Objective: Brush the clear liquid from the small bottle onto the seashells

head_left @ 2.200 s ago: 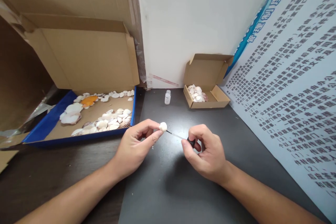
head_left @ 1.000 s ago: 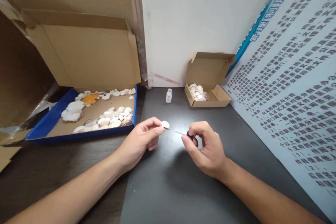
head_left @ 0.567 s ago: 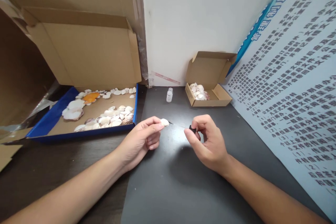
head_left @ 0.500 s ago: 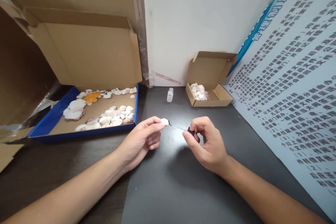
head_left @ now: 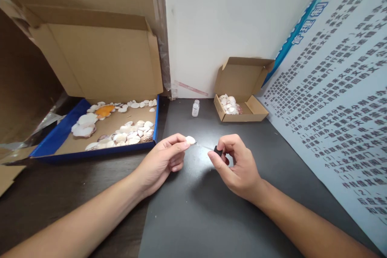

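Between thumb and fingers, my left hand pinches a small white shell above the dark mat. My right hand grips a black cap with a thin clear stem that points left. The stem's dark tip is at the shell's right edge; whether it touches cannot be made out. Beyond the hands, a small clear bottle stands upright without a cap.
On the left, an open blue-edged box holds many shells and an orange one. A small open cardboard box with white shells sits at the back right. A printed poster lines the right side.
My right hand has shifted slightly left, bringing the cap and stem with it. The shell looks tilted slightly differently in my left hand, which has barely moved.
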Demonstrator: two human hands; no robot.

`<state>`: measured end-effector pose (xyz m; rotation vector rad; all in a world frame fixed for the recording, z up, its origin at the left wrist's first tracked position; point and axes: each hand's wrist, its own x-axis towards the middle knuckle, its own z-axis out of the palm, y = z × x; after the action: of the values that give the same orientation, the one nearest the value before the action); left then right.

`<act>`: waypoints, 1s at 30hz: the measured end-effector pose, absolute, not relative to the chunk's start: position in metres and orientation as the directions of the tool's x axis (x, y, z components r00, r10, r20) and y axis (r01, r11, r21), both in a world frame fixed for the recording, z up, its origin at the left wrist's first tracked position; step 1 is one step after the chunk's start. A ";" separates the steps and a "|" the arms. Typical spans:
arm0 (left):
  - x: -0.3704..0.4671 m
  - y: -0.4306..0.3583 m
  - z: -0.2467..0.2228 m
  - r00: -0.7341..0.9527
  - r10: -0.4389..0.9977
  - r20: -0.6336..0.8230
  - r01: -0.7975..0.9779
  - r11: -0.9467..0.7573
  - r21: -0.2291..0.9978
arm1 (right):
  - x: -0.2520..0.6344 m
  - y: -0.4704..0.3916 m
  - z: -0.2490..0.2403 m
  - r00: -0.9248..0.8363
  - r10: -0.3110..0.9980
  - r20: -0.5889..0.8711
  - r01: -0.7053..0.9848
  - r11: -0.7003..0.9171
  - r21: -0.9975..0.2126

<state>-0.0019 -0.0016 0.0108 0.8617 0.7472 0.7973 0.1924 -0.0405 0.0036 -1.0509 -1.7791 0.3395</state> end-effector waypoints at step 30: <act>-0.002 -0.002 0.012 0.510 0.832 -0.216 -0.323 0.419 0.849 | 0.190 -0.043 0.011 -0.057 0.755 0.654 0.598 0.550 -0.583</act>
<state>-0.0023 -0.0024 0.0117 0.8448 0.7061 0.8047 0.1899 -0.0431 0.0109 -1.1303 -1.7455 0.1883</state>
